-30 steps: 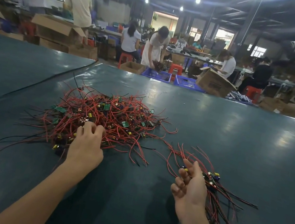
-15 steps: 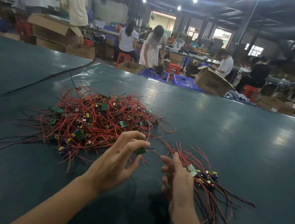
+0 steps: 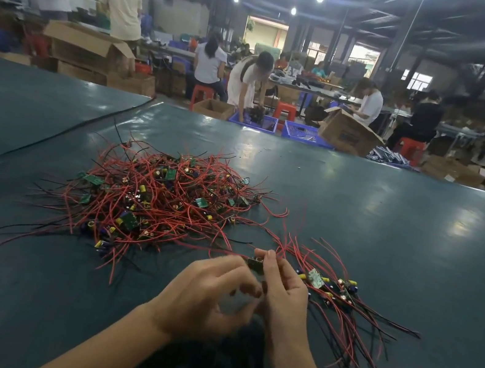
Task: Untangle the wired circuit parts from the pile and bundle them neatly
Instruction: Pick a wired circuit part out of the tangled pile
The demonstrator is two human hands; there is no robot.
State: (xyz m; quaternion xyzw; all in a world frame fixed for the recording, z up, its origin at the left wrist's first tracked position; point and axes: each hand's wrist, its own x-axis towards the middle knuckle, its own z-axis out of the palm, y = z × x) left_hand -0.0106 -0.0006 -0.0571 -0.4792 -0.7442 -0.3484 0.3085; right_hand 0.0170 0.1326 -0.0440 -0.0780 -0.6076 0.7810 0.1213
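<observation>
Near the table's (image 3: 418, 247) front edge, the right hand (image 3: 283, 291) pinches a circuit part (image 3: 255, 264) between thumb and fingertip, its red wire (image 3: 223, 250) running left toward the pile (image 3: 160, 198). The left hand (image 3: 202, 293) curls just beside it, blurred, grip unreadable. The sorted bundle (image 3: 341, 298) lies nearer the right hand.

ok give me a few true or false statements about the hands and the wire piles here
1. The right hand pinches a small circuit part. True.
2. The big pile lies to the right of the right hand. False: it lies to the left and farther off; the smaller bundle is the one on the right.
3. The big pile is mostly blue wire. False: the wire is red and black.
4. Blue crates stand beyond the table. True.
</observation>
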